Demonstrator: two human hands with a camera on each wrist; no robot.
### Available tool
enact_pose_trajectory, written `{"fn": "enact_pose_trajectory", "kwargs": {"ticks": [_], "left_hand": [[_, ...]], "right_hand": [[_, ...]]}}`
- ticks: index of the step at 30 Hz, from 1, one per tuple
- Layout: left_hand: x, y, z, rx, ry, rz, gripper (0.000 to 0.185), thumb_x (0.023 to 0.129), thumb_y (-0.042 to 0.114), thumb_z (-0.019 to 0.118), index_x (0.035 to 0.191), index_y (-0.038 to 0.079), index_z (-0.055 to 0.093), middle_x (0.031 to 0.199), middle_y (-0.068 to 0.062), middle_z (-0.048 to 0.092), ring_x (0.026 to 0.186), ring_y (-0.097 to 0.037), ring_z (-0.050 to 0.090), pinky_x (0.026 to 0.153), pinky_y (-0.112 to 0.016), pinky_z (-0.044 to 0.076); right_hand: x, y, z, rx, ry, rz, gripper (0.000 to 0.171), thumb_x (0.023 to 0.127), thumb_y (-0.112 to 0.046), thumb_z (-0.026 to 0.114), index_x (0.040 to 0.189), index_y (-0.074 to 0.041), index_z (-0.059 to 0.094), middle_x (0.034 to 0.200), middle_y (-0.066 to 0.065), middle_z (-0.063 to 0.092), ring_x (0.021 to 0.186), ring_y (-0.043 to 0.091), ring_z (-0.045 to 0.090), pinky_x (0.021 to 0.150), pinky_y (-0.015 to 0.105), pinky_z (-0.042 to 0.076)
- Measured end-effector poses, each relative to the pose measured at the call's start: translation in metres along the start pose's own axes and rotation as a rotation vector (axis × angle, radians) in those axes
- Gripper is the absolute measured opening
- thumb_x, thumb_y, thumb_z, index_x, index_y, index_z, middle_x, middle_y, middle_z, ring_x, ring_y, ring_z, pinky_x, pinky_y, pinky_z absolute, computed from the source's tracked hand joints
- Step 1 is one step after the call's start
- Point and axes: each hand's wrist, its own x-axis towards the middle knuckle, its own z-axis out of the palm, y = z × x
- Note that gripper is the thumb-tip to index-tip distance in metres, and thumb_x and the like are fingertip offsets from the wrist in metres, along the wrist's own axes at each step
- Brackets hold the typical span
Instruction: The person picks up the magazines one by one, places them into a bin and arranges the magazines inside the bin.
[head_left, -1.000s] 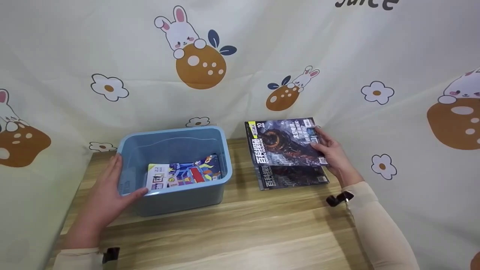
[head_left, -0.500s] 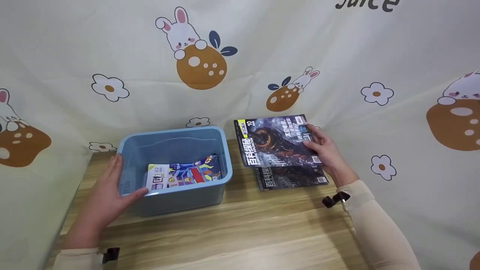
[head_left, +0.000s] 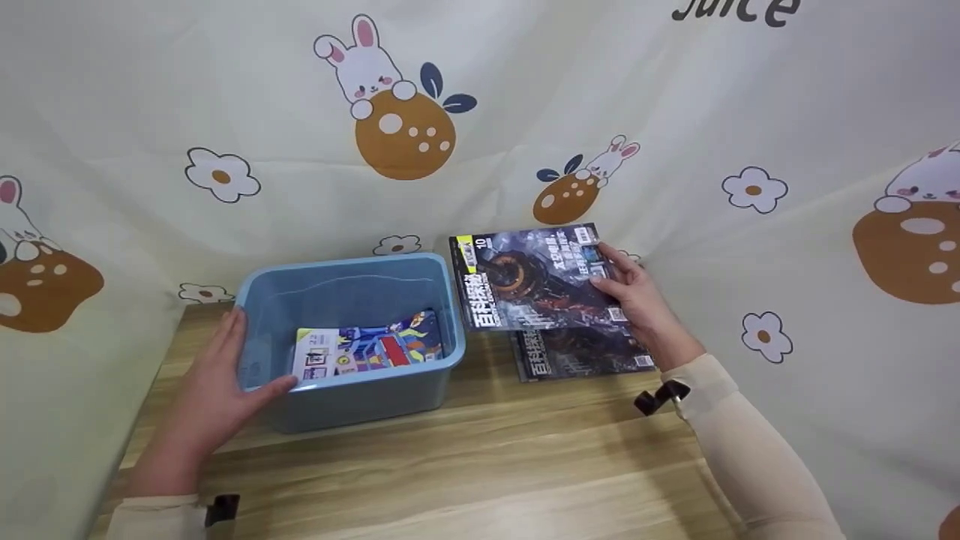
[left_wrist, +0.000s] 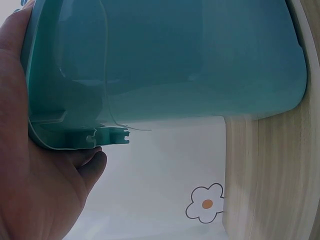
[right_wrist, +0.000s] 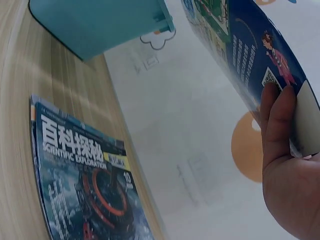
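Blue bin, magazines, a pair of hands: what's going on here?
A person's right hand holds a dark-covered magazine up off the table, close to the right end of the blue bin. The left hand holds the bin at its near left corner. A colourful booklet lies inside, and a matching magazine lies on the table.

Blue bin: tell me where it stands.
In the head view, the blue bin stands left of the held magazine, the left hand at its rim.

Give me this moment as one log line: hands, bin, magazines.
left hand: grips blue bin | right hand: holds dark magazine, raised | inside bin: colorful magazine | on table: matching magazine
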Motion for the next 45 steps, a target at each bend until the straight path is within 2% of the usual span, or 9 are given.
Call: {"fn": "enact_pose_trajectory", "kwargs": {"ticks": [6, 12, 19, 25, 31, 39, 45], "left_hand": [[0.001, 0.001, 0.000, 0.005, -0.002, -0.008, 0.131, 0.093, 0.069, 0.080, 0.177, 0.006, 0.002, 0.183, -0.026, 0.000, 0.166, -0.056, 0.006, 0.117, -0.089, 0.020], [0.002, 0.003, 0.000, 0.011, -0.005, -0.018, 0.131, 0.092, 0.070, 0.079, 0.177, 0.007, 0.001, 0.183, -0.026, 0.000, 0.166, -0.057, 0.006, 0.116, -0.090, 0.021], [0.001, 0.002, -0.001, 0.011, -0.002, -0.012, 0.131, 0.092, 0.070, 0.079, 0.177, 0.007, 0.001, 0.183, -0.025, 0.000, 0.166, -0.057, 0.006, 0.116, -0.090, 0.020], [0.000, 0.001, 0.000, 0.007, 0.012, 0.009, 0.131, 0.093, 0.068, 0.080, 0.177, 0.004, 0.003, 0.183, -0.027, 0.002, 0.166, -0.056, 0.008, 0.120, -0.087, 0.019], [-0.001, 0.000, 0.000, 0.008, 0.016, 0.008, 0.131, 0.092, 0.070, 0.079, 0.177, 0.004, 0.003, 0.183, -0.026, 0.002, 0.166, -0.056, 0.008, 0.118, -0.089, 0.021], [-0.001, 0.001, 0.000, 0.010, 0.020, 0.012, 0.131, 0.092, 0.069, 0.080, 0.177, 0.004, 0.005, 0.183, -0.025, 0.003, 0.166, -0.056, 0.009, 0.118, -0.089, 0.021], [-0.002, 0.001, 0.000, 0.008, 0.022, 0.015, 0.130, 0.092, 0.069, 0.080, 0.177, 0.004, 0.005, 0.183, -0.025, 0.003, 0.166, -0.056, 0.009, 0.117, -0.089, 0.021]], "right_hand": [[0.000, -0.006, 0.017, -0.034, 0.019, 0.018, 0.076, 0.107, -0.002, 0.070, 0.174, -0.020, 0.039, 0.175, 0.012, 0.043, 0.137, 0.024, 0.061, 0.097, 0.026, 0.060], [0.001, -0.009, 0.033, -0.012, 0.001, -0.010, 0.076, 0.106, 0.001, 0.070, 0.174, -0.013, 0.038, 0.175, 0.015, 0.041, 0.145, 0.026, 0.053, 0.101, 0.024, 0.057], [0.001, -0.013, 0.047, 0.019, -0.025, -0.035, 0.075, 0.105, 0.005, 0.068, 0.173, -0.009, 0.038, 0.173, 0.018, 0.044, 0.135, 0.022, 0.059, 0.098, 0.024, 0.059], [-0.001, -0.016, 0.058, 0.047, -0.057, -0.028, 0.075, 0.106, 0.006, 0.067, 0.173, -0.009, 0.038, 0.168, 0.022, 0.048, 0.123, 0.021, 0.068, 0.093, 0.027, 0.063], [-0.003, -0.017, 0.070, 0.050, -0.065, -0.005, 0.075, 0.105, 0.004, 0.069, 0.172, -0.013, 0.041, 0.166, 0.021, 0.052, 0.115, 0.021, 0.072, 0.087, 0.028, 0.065], [-0.004, -0.018, 0.085, 0.031, -0.100, 0.010, 0.075, 0.105, 0.000, 0.072, 0.172, -0.019, 0.044, 0.166, 0.015, 0.052, 0.122, 0.026, 0.069, 0.087, 0.032, 0.066], [-0.003, -0.019, 0.098, 0.038, -0.116, 0.009, 0.076, 0.104, 0.001, 0.072, 0.172, -0.019, 0.044, 0.170, 0.014, 0.050, 0.128, 0.028, 0.067, 0.090, 0.032, 0.065]]}}
